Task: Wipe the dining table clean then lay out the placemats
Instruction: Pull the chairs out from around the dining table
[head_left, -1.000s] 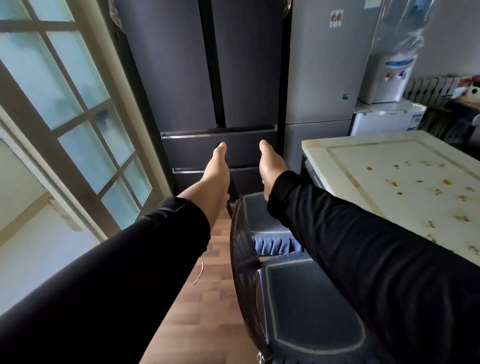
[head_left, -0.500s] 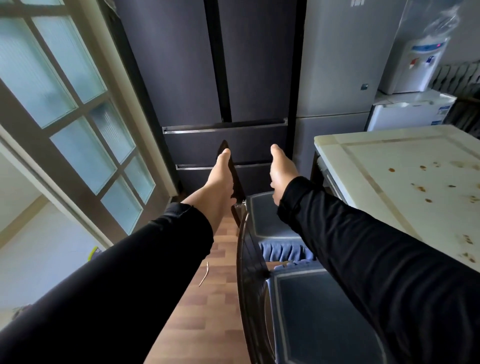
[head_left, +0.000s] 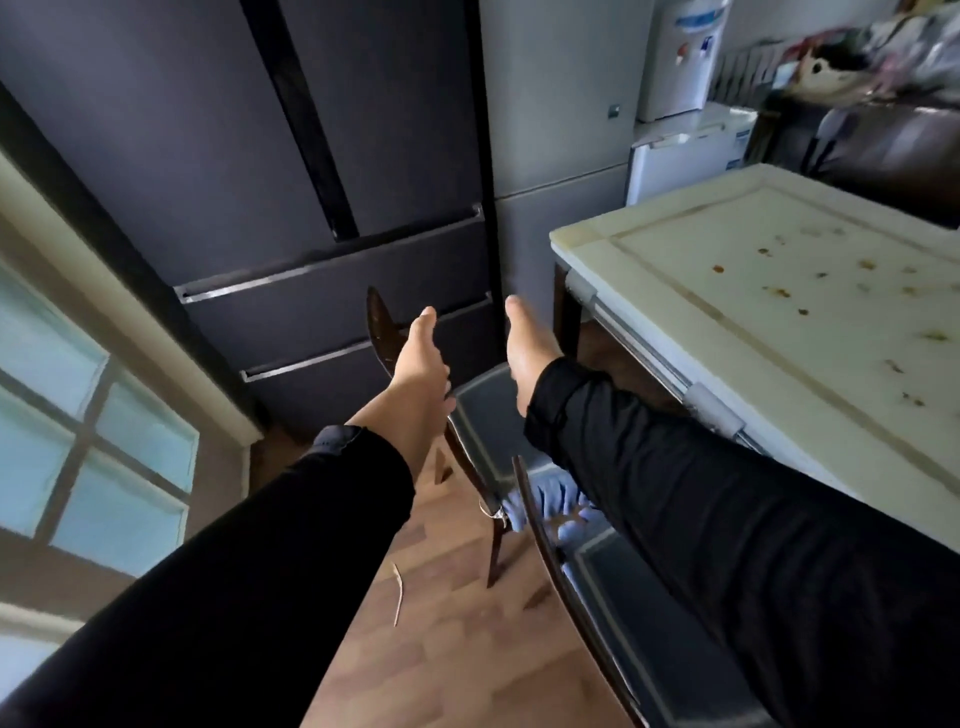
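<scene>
Dining table (head_left: 675, 244) at right of frame — stained, hard slab, looks heavy and smooth, no cloth or placemats visible; left hand (head_left: 421, 358) and right hand (head_left: 527, 353) reach forward at centre, fingers straight, grasping nothing — over the dark chair (head_left: 384, 332).

The dining table (head_left: 675, 270) stands at the right, crumbs and stains (head_left: 810, 291) scattered over its top. Two chairs (head_left: 498, 415) stand along its left edge, one behind the other. Beyond the far chair stands a refrigerator (head_left: 311, 182), with a second one (head_left: 561, 130) to its right. A water dispenser (head_left: 680, 57) stands on a cabinet (head_left: 680, 156) behind the table's far left corner. A glazed door (head_left: 93, 415) lies at the left.
</scene>
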